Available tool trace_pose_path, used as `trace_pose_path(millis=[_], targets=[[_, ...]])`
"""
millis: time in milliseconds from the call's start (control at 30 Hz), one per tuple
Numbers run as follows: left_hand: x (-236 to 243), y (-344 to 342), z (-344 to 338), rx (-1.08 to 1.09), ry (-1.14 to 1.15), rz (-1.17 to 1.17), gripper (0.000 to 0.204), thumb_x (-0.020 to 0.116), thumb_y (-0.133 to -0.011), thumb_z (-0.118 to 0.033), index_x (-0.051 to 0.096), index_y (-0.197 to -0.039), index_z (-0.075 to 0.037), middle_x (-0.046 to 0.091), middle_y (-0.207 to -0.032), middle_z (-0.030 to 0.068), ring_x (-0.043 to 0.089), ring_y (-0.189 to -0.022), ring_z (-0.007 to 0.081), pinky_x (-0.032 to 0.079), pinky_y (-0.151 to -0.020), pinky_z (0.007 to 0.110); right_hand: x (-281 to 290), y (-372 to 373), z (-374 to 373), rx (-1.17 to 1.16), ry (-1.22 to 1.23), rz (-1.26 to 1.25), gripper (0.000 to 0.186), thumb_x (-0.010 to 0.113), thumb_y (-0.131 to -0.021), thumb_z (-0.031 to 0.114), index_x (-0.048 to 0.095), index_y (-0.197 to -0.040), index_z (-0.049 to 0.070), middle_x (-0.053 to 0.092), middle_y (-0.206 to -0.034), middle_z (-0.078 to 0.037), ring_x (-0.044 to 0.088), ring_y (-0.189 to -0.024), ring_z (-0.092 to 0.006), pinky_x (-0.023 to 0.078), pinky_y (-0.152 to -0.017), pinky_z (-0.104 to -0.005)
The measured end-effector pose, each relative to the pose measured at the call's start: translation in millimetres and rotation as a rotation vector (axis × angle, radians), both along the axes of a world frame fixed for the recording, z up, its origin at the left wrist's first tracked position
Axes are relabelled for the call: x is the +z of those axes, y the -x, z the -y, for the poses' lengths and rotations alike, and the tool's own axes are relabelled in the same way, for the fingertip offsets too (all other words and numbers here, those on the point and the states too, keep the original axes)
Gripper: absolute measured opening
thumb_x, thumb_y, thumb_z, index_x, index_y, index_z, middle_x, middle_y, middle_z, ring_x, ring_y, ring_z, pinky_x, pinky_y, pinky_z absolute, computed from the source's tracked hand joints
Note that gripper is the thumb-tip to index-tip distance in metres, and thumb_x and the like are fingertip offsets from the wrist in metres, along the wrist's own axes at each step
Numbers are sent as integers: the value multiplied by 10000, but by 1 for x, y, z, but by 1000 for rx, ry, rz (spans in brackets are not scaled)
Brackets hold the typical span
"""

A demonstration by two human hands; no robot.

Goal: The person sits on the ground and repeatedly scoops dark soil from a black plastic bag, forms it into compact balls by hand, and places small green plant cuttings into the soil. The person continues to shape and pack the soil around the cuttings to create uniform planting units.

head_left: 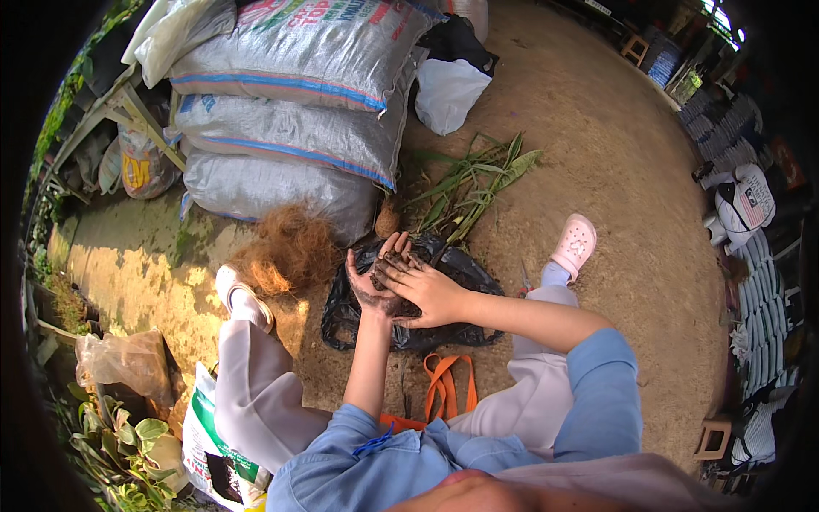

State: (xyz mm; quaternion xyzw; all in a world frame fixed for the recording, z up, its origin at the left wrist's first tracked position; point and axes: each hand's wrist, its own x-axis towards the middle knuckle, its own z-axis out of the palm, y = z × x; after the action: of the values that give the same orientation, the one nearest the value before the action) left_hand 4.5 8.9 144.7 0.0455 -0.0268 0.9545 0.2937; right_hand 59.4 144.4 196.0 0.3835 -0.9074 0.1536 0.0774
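Over a black plastic bag [476,328] spread on the ground, I hold a clump of dark, damp soil [376,275] between my palms. My left hand [368,294] is cupped palm up under the clump, its fingers partly raised. From the right, my right hand [431,293] lies across it, pressing the soil with its fingers. Dark smears coat both hands. How much soil sits between them is hidden. Just beyond is a small brown fibrous ball [387,218], and to the left lies a loose heap of brown fibre [294,243].
Stacked silver sacks [281,128] stand beyond the fibre. Long green leaves [478,188] lie past the bag. An orange strap [442,384] rests between my legs. An opened white-and-green sack [205,427] stands by my left leg, near potted plants [128,444]. Stacked bundles [759,290] line the right side.
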Motion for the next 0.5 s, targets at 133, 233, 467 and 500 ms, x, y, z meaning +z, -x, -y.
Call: trace_pose_path(millis=[133, 233, 467, 500], targets=[[6, 4, 5, -6, 29, -4, 855, 367, -848, -591, 257, -1362, 83, 290, -1412, 237, 295, -1310, 321, 271, -1066, 420, 10, 5, 3, 0, -76, 79, 846, 530, -806, 571, 279, -1394, 17, 228, -1454, -205, 165, -1368, -342, 145, -1096, -522], [27, -1, -4, -2, -9, 32, 829, 363, -853, -568, 268, -1354, 85, 301, -1399, 256, 310, -1298, 336, 282, -1060, 436, 19, 18, -7, 13, 444, 510, 622, 499, -901, 414, 352, -1367, 30, 354, -1402, -187, 284, -1333, -311, 183, -1099, -449], [32, -4, -5, 15, 26, 41, 793, 356, -869, -544, 289, -1345, 87, 340, -1380, 245, 374, -1256, 324, 319, -1040, 420, 24, 3, 1, 22, 73, -11, 675, 596, -806, 358, 387, -1336, -4, 364, -1383, -215, 300, -1318, -343, 200, -1095, -458], [29, -5, -4, 24, 51, 36, 789, 355, -872, -544, 295, -1344, 86, 349, -1376, 241, 384, -1249, 318, 326, -1035, 416, 20, 1, 2, 18, 64, 5, 707, 607, -789, 376, 379, -1339, -6, 347, -1391, -219, 283, -1326, -347, 195, -1096, -463]])
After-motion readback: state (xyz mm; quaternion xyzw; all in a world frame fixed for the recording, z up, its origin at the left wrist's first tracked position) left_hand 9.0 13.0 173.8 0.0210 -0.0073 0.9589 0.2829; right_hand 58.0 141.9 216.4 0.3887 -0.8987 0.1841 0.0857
